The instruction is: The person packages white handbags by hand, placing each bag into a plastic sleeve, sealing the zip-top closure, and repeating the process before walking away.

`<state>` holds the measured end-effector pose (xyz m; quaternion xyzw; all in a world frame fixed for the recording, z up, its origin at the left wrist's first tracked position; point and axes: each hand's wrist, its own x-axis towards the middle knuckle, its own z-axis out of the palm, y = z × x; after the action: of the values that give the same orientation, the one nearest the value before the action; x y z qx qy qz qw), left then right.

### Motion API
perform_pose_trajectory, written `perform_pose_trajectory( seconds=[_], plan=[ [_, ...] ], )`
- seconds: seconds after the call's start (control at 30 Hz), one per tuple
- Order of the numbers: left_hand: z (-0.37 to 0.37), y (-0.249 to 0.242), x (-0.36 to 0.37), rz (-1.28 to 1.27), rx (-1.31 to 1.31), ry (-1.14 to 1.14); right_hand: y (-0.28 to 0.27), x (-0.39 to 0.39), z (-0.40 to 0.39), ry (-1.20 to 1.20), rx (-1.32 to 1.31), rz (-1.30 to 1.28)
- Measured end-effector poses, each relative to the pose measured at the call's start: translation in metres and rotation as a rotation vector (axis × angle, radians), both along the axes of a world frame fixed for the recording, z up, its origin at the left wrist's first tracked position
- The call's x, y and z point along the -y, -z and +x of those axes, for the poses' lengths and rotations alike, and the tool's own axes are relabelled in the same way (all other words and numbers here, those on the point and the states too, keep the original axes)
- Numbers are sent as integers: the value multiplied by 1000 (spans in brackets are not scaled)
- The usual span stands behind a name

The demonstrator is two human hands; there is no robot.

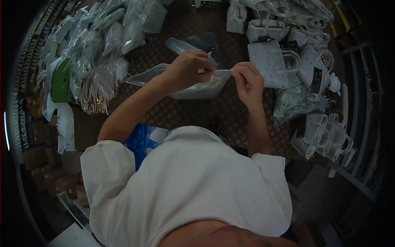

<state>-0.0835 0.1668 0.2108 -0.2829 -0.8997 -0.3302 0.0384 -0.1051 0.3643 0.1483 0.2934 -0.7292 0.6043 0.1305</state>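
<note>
In the middle of the table, a white item in clear plastic lies below and between my hands. My left hand is closed, its fingertips pinching one end of a thin white strip. The fingertips of my right hand pinch the other end, so the strip runs straight between the two hands. Whether the strip belongs to the plastic-wrapped item cannot be made out. Just beyond my left hand lie loose clear plastic sleeves. A pale handbag stands to the right of my right hand.
Plastic-wrapped items and bundled straps are heaped at the left, beside a green piece. More pale handbags fill the back right. Several small white bags lie at the right edge of the patterned brown table.
</note>
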Motion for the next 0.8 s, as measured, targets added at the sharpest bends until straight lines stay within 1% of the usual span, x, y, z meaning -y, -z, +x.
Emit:
perform_pose_trajectory(
  seconds=[0.1,0.17,0.2,0.27,0.33,0.4,0.47,0.53,0.57,0.6,0.67,0.7,0.77,0.8],
  plan=[
    [12,-1,26,-7,11,-49,4,-1,2,35,4,-19],
    [22,-6,43,-88,-73,-76,6,-2,5,45,29,-31],
    [27,-7,55,-89,-76,-82,6,-2,6,60,51,-44],
    [36,-8,82,-178,-99,-106,8,-3,6,75,19,-59],
    [48,-12,107,-198,-119,-131,11,-5,6,95,-14,-74],
    [60,-14,130,-215,-139,-154,14,-7,7,125,52,-102],
    [69,-13,150,-192,-109,-204,16,-7,7,140,52,-102],
    [73,-10,168,-192,-132,-215,22,-10,6,158,57,-96],
    [74,-8,175,-193,-150,-230,28,-14,5,133,139,-118],
    [74,-6,178,-184,-149,-229,29,-16,3,108,219,-138],
    [70,-1,178,-251,-267,-159,21,-16,5,116,209,-112],
    [69,2,180,-243,-269,-168,17,-16,7,123,199,-97],
    [65,8,189,-289,-341,-98,17,-20,6,129,176,-55],
    [67,11,193,-298,-347,-117,17,-19,6,142,159,-19]
  ],
)
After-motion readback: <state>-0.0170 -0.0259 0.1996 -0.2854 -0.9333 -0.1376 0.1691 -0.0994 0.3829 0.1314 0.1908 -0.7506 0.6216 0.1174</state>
